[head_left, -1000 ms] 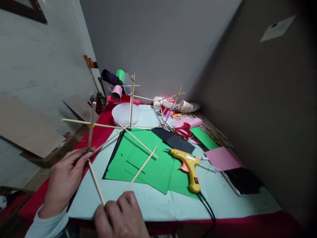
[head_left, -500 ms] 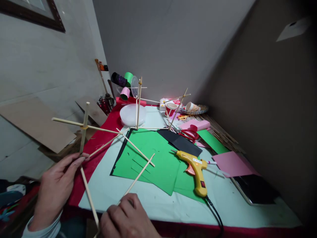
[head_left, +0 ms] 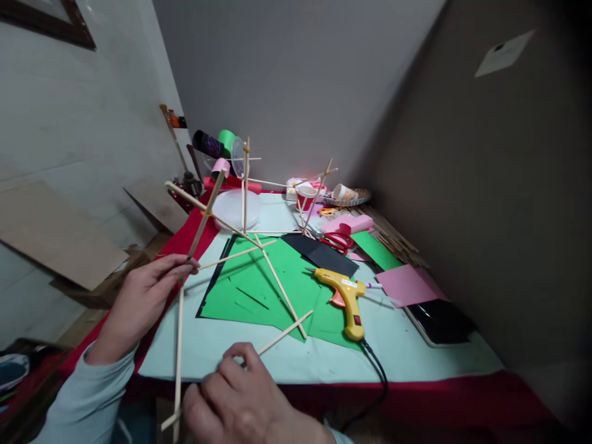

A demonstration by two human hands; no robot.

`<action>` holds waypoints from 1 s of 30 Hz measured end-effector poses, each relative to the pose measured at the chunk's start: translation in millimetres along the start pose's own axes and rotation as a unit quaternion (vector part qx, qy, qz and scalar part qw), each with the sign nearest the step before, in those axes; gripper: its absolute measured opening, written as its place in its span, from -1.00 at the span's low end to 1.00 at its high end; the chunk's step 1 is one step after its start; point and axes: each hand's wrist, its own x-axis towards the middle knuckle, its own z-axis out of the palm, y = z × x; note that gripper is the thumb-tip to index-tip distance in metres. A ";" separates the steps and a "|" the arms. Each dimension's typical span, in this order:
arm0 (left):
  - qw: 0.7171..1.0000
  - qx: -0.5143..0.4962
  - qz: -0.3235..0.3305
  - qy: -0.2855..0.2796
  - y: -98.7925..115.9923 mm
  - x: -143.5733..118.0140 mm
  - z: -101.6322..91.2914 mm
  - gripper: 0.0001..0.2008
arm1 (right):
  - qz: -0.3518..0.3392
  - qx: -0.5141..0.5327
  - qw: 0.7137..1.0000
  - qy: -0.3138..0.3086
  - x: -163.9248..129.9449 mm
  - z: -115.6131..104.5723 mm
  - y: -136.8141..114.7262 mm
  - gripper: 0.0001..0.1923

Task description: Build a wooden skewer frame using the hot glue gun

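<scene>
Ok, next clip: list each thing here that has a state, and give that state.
left hand: pinching a stick of the frame
right hand: closed on another stick
stick frame: joined, lifted at the left
glue gun: lying on green paper, corded
red scissors: lying flat
paper cup: tipped on its side

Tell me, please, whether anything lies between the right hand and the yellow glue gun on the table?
Nothing visible blocks it: only bare pale tabletop and green paper separate the right hand from the yellow glue gun.
</scene>
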 end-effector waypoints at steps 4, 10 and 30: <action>0.996 -0.029 0.027 -0.074 4.1 28.0 24.5 -0.57 | 0.003 -0.018 0.997 -0.078 7.4 -17.5 14.5 -0.77; 0.989 0.009 0.066 -0.131 -7.9 64.7 57.2 -0.54 | 0.021 -0.052 0.984 -0.167 18.1 -8.0 27.9 -0.82; 0.974 0.078 0.193 -0.086 -51.4 -64.7 -4.1 -0.70 | 0.259 -0.053 0.948 -0.177 -53.5 -75.3 89.0 -0.75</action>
